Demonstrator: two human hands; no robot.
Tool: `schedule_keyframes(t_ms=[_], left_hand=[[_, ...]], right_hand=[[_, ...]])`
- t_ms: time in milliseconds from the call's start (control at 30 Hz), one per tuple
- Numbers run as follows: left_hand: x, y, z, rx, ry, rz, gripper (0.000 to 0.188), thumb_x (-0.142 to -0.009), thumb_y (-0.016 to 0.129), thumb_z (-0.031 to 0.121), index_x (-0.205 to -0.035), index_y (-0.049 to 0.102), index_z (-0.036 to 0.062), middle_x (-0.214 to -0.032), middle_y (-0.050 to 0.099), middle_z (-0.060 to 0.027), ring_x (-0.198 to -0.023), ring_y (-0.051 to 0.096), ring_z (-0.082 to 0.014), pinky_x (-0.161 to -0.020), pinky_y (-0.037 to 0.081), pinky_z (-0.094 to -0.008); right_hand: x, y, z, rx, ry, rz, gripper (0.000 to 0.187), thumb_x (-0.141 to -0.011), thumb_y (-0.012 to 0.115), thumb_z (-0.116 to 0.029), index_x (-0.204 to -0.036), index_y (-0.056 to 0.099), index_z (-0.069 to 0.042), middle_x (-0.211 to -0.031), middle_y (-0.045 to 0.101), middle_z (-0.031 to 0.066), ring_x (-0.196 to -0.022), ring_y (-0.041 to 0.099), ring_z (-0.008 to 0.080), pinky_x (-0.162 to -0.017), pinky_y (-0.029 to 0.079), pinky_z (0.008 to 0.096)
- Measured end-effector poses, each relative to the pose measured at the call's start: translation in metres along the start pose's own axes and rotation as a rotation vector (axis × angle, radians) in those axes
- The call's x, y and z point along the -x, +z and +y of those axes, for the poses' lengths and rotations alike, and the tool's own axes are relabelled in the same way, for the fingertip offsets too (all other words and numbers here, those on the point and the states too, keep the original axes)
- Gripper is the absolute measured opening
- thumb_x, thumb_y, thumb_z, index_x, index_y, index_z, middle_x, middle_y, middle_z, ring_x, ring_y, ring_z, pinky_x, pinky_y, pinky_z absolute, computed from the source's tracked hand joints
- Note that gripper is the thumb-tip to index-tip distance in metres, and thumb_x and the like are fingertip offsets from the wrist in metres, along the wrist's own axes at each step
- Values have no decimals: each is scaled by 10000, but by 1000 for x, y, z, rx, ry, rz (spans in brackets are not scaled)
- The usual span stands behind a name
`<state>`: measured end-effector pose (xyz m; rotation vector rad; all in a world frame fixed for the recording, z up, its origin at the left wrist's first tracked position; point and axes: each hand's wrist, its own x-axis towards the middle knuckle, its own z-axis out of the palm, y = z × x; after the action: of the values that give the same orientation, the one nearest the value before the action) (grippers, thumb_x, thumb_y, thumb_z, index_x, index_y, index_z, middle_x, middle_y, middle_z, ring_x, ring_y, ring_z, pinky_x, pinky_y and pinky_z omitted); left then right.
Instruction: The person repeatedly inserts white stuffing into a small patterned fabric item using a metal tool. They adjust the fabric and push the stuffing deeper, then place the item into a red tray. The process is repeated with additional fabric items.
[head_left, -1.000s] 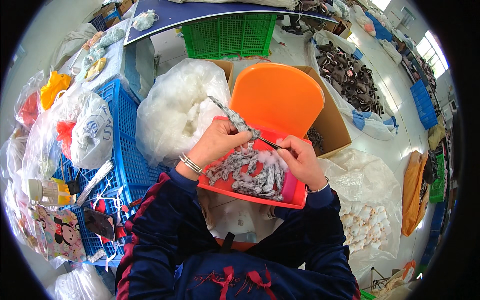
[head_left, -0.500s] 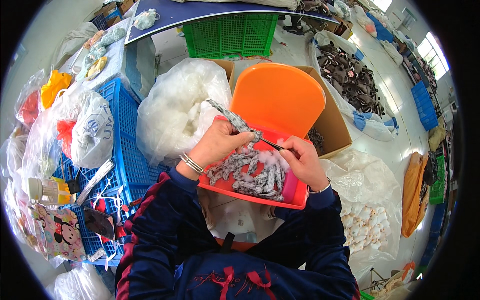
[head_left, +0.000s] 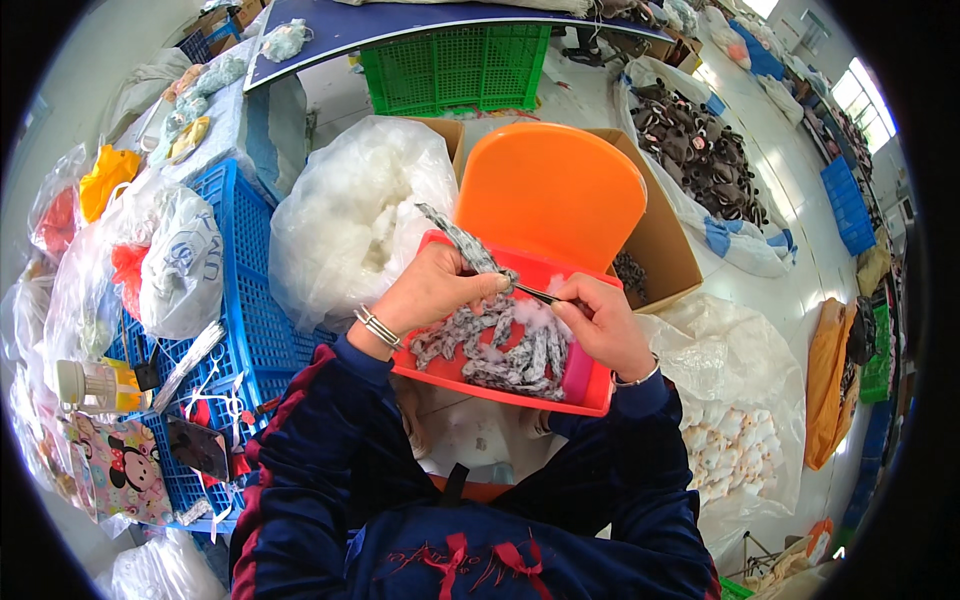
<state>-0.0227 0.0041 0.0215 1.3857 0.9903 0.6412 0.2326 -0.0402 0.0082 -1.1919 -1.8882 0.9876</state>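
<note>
Between its thumb and fingers, my left hand (head_left: 435, 288) pinches a narrow grey-and-white mottled fabric tube (head_left: 455, 235), whose far end points up and to the left. My right hand (head_left: 607, 325) grips a thin dark metal tool (head_left: 537, 294), like tweezers, with its tip at the tube's near end; whether it is inside is hidden. Below both hands is a red tray (head_left: 470, 393) across my lap. Several similar fabric tubes (head_left: 515, 372) are heaped in it, with tufts of white stuffing (head_left: 541, 320) by my right hand.
An orange chair back (head_left: 552, 190) rises behind the tray, before a cardboard box (head_left: 665, 250). Left of it stands a clear bag of white stuffing (head_left: 365, 200). A blue crate (head_left: 255, 290) with scissors (head_left: 212, 375) is at my left. A bag of small white pieces (head_left: 735, 450) lies right.
Both hands have shifted slightly, and the tube's near end has turned a little downward against the tool. The whole view has moved slightly. Each hand keeps its grip.
</note>
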Motion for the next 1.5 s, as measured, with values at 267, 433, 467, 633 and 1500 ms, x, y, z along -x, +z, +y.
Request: schedule_keyframes(t_ms=[267,433,467,633,1500], left_hand=[[0,1,-6,10,-36,-31,198,-882,723,197,-847,717,3,-689,675,-31,-622,637,-83,-558,494,-222],[-5,0,-9,52,-62,30,223,-885,728,203,-843,719,-15,-688,678,-37,-623,640,-94,-587,510,-228],[-5,2,-9,122,-60,34,221,-888,725,200,-844,719,-16,-687,677,-38,-621,640,-95,-592,511,-228],[-5,10,-7,176,-58,122,205,-894,716,182,-860,718,-21,-699,681,-42,-616,633,-100,-606,516,-228],[-5,11,-8,208,-79,142,189,-886,724,165,-809,714,-7,-687,654,-26,-645,617,-76,-622,507,-213]], right_hand=[[-2,-9,-7,38,-65,-93,54,-883,638,-26,-879,595,6,-730,529,49,-621,490,115,-567,396,268],[1,3,-3,-42,19,-9,57,-891,637,-31,-880,596,8,-750,544,47,-647,508,119,-588,406,265],[1,6,-2,-83,38,4,60,-894,636,-34,-880,596,8,-749,545,45,-649,508,117,-590,406,262],[2,33,20,-374,47,81,85,-937,616,-76,-904,589,-3,-749,541,3,-640,487,76,-588,393,224],[-3,22,-3,73,-106,158,77,-869,652,-28,-911,597,8,-776,558,107,-684,561,201,-620,426,294]])
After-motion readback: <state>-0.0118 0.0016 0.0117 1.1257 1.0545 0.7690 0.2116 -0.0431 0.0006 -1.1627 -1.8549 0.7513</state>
